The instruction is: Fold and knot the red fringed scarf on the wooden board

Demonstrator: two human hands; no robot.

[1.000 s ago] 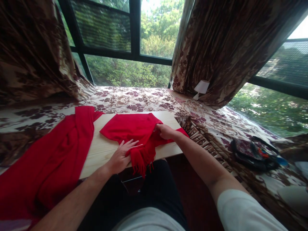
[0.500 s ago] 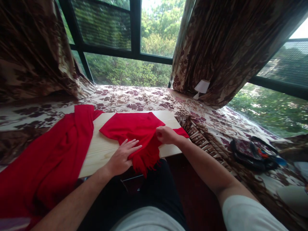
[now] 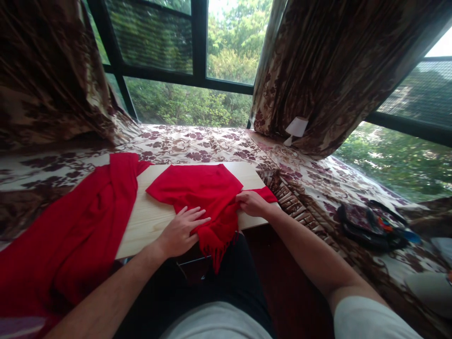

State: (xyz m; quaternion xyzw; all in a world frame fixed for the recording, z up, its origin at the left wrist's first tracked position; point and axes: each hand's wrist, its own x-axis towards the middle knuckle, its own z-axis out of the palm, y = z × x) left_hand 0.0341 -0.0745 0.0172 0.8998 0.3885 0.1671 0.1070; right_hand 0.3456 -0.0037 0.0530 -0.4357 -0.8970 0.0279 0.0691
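Note:
A red fringed scarf (image 3: 205, 186) lies folded across a pale wooden board (image 3: 143, 226), its fringe hanging over the near edge above my lap. My left hand (image 3: 181, 228) rests flat on the scarf's near left part, fingers spread. At the scarf's right edge, my right hand (image 3: 251, 203) pinches the fabric between thumb and fingers. A strip of red cloth sticks out past that hand to the board's right edge. More red fabric (image 3: 88, 221) drapes over the board's left end and down to the lower left; whether it joins the scarf I cannot tell.
Behind the board is a ledge with a floral cover (image 3: 197, 146), below the windows. A small white lamp (image 3: 295, 128) stands by the curtain (image 3: 310, 61). To the right lies a dark bag (image 3: 370, 226) with orange and blue items.
My right hand has shifted slightly right and toward me, drawing the scarf's edge with it. The fringe has moved right and hangs lower. My left hand has barely moved.

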